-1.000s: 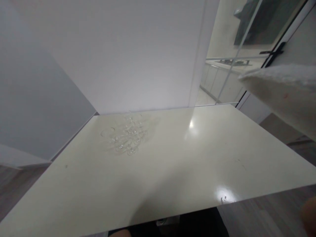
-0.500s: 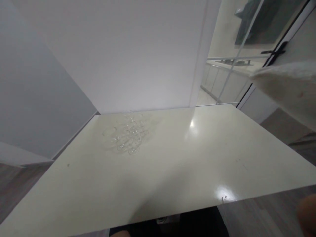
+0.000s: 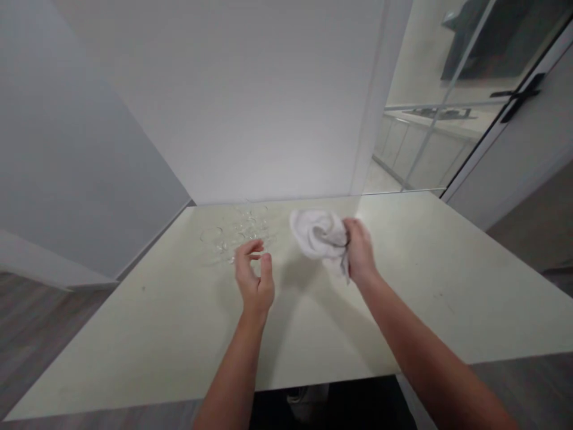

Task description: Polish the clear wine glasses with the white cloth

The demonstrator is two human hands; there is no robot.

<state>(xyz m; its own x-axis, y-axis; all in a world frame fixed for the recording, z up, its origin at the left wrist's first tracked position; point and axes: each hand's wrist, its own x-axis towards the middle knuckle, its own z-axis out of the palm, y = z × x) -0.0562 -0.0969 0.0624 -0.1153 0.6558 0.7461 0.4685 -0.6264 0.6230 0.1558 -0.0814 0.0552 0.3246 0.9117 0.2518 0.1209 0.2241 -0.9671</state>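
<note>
My right hand [image 3: 359, 251] is closed on a crumpled white cloth [image 3: 320, 233], which hangs above the middle of the table. To its left, my left hand [image 3: 254, 272] is raised over the table with its fingers curved and the thumb apart; nothing shows between them. Just beyond the left hand stands a cluster of clear stemmed glasses [image 3: 250, 226]. The hand covers the nearest of them, and their outlines are faint against the pale surface. One larger clear rim [image 3: 211, 234] lies at the cluster's left side.
The glossy white table [image 3: 179, 334] meets a white wall panel [image 3: 250, 107] at the back. On the right are a glass partition with a kitchen counter behind it and a door with a black handle [image 3: 517, 97]. Wooden floor [image 3: 40, 322] shows at the left.
Both hands have come in over the table. The white cloth has moved from the right edge of view to above the table's middle. The glasses appear to stand where they were.
</note>
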